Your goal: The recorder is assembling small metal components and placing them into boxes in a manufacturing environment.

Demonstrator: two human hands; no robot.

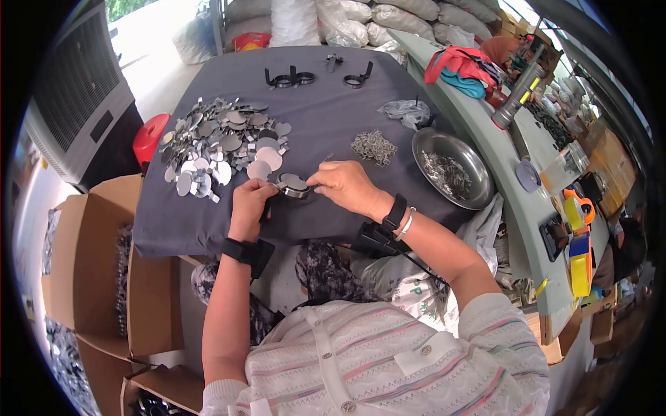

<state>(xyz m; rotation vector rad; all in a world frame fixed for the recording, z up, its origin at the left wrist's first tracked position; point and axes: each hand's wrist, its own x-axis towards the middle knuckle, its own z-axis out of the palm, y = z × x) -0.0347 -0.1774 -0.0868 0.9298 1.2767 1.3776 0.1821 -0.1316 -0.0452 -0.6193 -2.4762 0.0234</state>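
Note:
Near the front middle of the table, my left hand [250, 206] pinches a round part with a grey disc face and a dark rim [293, 184], tilted toward me. My right hand [350, 188] is closed at the part's right edge, thumb and forefinger together; anything small between them is too fine to make out. Left of the hands lies a heap of flat grey metal discs with tabs [229, 142], some overlapping. Beyond my right hand is a small pile of short metal pins [374, 147]. A shallow steel bowl [481, 196] to its right holds more pins.
Several black ring clips with upright arms [283, 80] stand at the table's far side. A crumpled plastic bag [408, 111] lies near the bowl. A side table [465, 114] at right carries clothing and tape rolls. Cardboard boxes [104, 277] and a red stool [149, 139] stand at left.

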